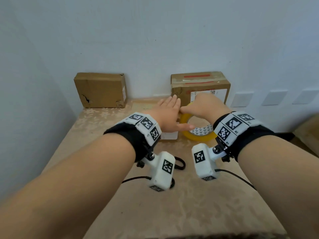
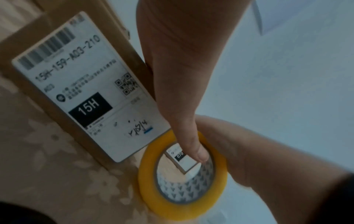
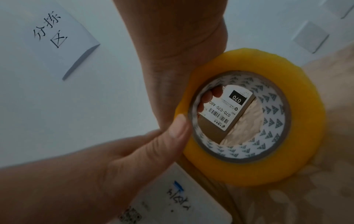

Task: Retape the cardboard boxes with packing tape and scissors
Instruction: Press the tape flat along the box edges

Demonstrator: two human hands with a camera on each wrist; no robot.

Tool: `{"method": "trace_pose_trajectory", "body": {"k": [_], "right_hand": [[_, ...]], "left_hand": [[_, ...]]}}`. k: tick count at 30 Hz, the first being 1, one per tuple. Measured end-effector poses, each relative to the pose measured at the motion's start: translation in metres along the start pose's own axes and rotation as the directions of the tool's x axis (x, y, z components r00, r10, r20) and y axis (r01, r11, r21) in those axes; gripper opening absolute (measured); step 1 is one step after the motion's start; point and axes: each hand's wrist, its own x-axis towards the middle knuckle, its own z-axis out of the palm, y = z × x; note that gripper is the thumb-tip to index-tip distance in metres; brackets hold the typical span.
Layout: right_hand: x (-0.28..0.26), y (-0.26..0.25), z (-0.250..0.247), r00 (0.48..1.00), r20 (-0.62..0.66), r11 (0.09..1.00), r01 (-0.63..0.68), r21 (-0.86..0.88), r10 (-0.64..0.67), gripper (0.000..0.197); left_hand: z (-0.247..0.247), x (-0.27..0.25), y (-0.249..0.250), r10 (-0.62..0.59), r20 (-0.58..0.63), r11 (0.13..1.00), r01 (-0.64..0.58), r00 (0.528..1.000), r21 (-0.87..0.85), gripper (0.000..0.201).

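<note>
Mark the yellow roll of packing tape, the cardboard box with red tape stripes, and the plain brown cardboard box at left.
yellow roll of packing tape [image 3: 298,97], right wrist view, outer yellow band.
cardboard box with red tape stripes [image 1: 176,87], head view, front face.
plain brown cardboard box [image 1: 100,90], head view, front face.

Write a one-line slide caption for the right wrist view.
Right hand grips a yellow tape roll beside the left hand, with a labelled cardboard box visible through its core.

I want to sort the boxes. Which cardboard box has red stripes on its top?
The box at the back right, against the wall behind the hands. Red stripes run along its taped top; the back-left box shows plain brown cardboard.
</note>
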Motion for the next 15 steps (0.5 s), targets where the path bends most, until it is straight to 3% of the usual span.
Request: {"method": "trace_pose_trajectory", "body": {"k": [6,11,13,15], "right_hand": [[0.006,0.018,-0.009,0.996,0.076,0.989,-0.05,0.141,0.04,0.064],[0.0,0.022,-0.007,0.998,0.044,0.982,0.038,0.187,-0.047,0.079],[-0.001,0.033,-0.001,0.995,-0.03,0.945,0.099,0.312,-0.094,0.061],[-0.002,0.045,0.007,0.991,-0.12,0.888,0.114,0.446,-0.067,0.036]], "left_hand": [[0.003,-0.017,-0.033,-0.023,-0.002,0.999,0.023,1.0,-0.044,0.106],[-0.002,-0.017,-0.056,-0.218,0.083,0.97,0.225,0.972,-0.089,0.132],[-0.013,-0.009,-0.052,-0.225,0.112,0.966,0.237,0.968,-0.104,0.129],[-0.023,-0.002,-0.037,-0.106,0.074,0.988,0.114,0.992,-0.104,0.12]]}}
